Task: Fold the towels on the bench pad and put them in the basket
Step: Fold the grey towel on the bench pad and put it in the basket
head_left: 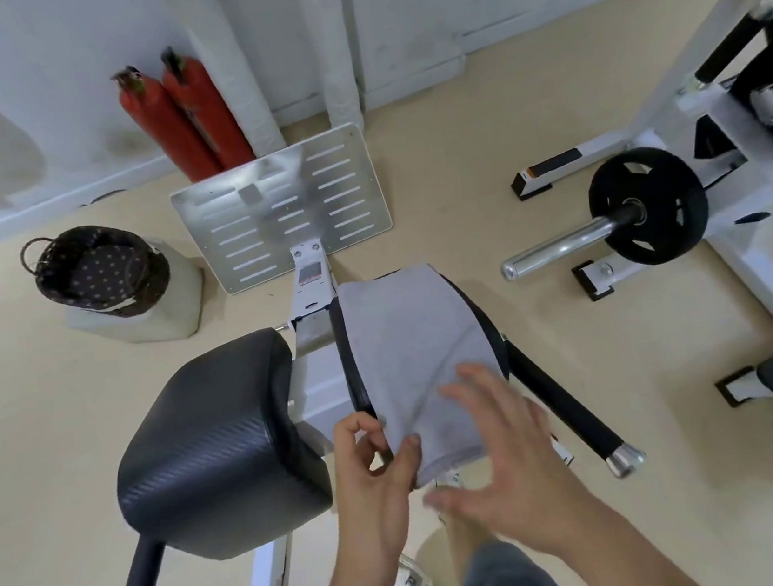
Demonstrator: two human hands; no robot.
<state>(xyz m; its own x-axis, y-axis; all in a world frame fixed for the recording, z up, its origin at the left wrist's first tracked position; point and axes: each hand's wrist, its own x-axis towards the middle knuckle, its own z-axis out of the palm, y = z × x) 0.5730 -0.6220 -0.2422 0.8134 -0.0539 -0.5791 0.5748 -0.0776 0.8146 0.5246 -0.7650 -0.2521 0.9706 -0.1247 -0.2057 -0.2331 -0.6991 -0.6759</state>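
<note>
Towel (pixel 409 338) drapes pad (pixel 345 346), left fingers (pixel 410 450) pinching its corner.

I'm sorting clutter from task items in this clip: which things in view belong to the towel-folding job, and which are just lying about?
Job: grey cloth towel on black padded bench pad; dark woven basket; left hand pinching the towel; right hand, fingers spread.
Lying about: two red cylindrical fire extinguishers; black round weight plate; slotted metal footplate.
</note>
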